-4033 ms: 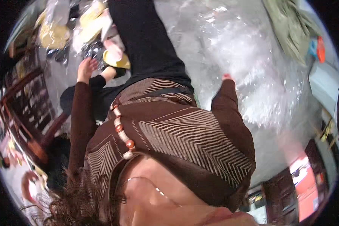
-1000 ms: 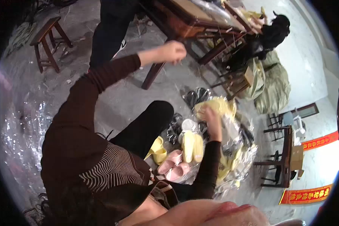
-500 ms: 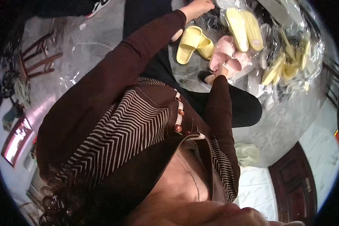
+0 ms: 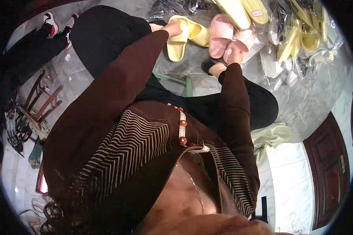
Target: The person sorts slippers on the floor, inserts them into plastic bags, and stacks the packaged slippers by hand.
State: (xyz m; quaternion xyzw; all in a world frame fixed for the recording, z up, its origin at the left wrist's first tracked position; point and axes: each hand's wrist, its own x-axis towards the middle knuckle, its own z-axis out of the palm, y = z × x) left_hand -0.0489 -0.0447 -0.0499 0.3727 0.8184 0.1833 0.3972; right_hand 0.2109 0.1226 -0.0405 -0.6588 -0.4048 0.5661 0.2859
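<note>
My left hand [image 4: 173,28] is closed at the strap of a yellow slipper [image 4: 176,51], its fingertips partly hidden. Another yellow slipper [image 4: 200,36] lies against its right side. My right hand [image 4: 234,55] is closed on the near end of a pink slipper [image 4: 246,38]; its fingers are partly blurred. The other pink slipper [image 4: 219,33] lies just left of it, its toe end away from me. Past the pink pair, two more yellow slippers [image 4: 236,11] rest side by side, one with its sole up and a small label on it.
Clear plastic wrapping with several yellow slippers [image 4: 290,43] and white slippers [image 4: 271,64] lies at the right. My knees flank a green stool frame [image 4: 188,87]. Another person's shoes [image 4: 51,24] are at the upper left, near a wooden chair [image 4: 41,102]. Pale cloth [image 4: 274,137] lies at right.
My left hand has come back toward me from the far pile to the yellow slipper. My right hand stays at the pink slipper. The view has shifted, showing the slippers higher up.
</note>
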